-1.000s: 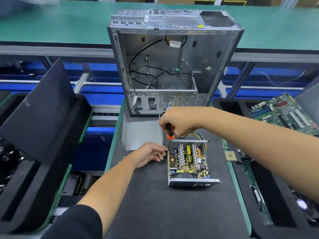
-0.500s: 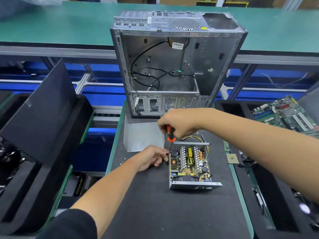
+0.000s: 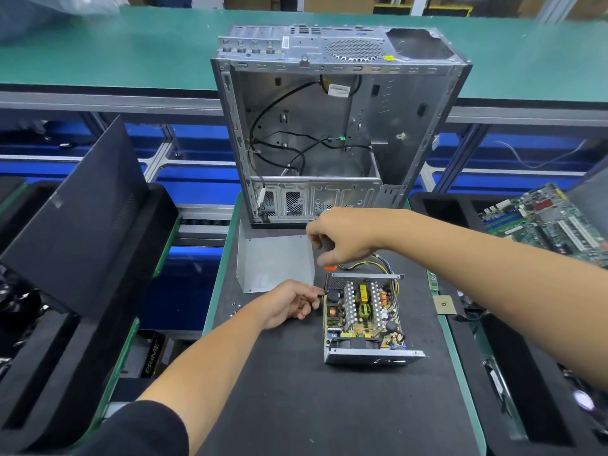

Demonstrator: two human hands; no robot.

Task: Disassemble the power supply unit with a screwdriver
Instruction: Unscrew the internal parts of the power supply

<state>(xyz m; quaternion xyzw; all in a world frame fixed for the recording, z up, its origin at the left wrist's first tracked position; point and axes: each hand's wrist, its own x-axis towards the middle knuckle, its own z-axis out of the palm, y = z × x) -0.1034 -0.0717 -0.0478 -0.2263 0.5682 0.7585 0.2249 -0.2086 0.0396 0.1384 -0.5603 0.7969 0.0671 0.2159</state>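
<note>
While the right hand (image 3: 345, 236) is closed around the screwdriver (image 3: 329, 258), whose dark grip shows between the fingers and whose orange collar peeks out just below them, the shaft runs down to the far left corner of the power supply unit (image 3: 362, 317). That unit sits open-topped on the black mat of the worktop (image 3: 329, 406), its circuit board, ribbed heat sinks, yellow transformers and copper coil exposed, with a bundle of coloured wires trailing from its far side. Just beside its left wall rests the left hand (image 3: 289, 304), fingers curled loosely and fingertips touching the casing near the screwdriver tip; whether they pinch anything cannot be told. A bent grey metal cover (image 3: 274, 263) lies on the mat just beyond the left hand, and a few small screws (image 3: 234, 309) lie near the mat's left edge. Behind both stands an emptied computer case (image 3: 329, 133), upright and open toward the camera, black cables hanging inside. To the right, a green motherboard (image 3: 546, 218) lies in a black foam tray, and a small square chip (image 3: 444, 305) sits near the mat's right edge.
</note>
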